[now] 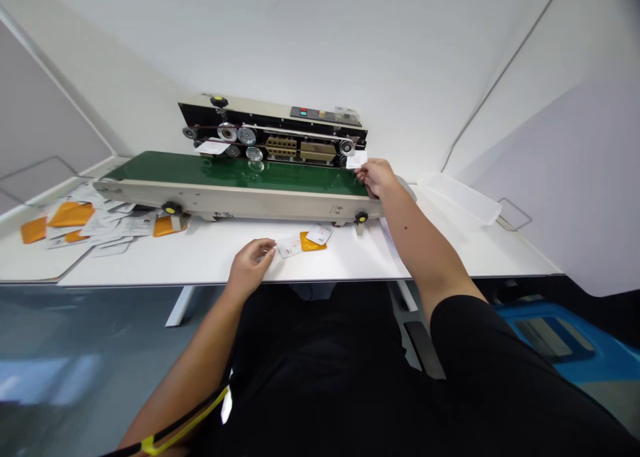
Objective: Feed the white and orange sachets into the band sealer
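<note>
My right hand (pixel 376 176) reaches to the right end of a band sealing machine (pixel 300 137), its fingers closed on a small white packet (pixel 357 159) with faint reddish print. That packet is held upright beside the end roller, above the green conveyor belt (pixel 220 174). At the machine's left end, another white packet (pixel 212 146) sits tilted by the rollers. My left hand (pixel 251 265) rests low near the table edge, loosely curled with thumb and forefinger apart. Its fingertips are beside a white packet (pixel 290 246), which lies with an orange packet (pixel 314 242) and another white one.
A loose pile of white and orange packets (pixel 117 222) covers the table's left side. A translucent tray (pixel 457 197) stands at the right. Black knobs (pixel 171 208) stick out from the conveyor's front. A blue bin (pixel 565 340) is below, right. White panels surround the table.
</note>
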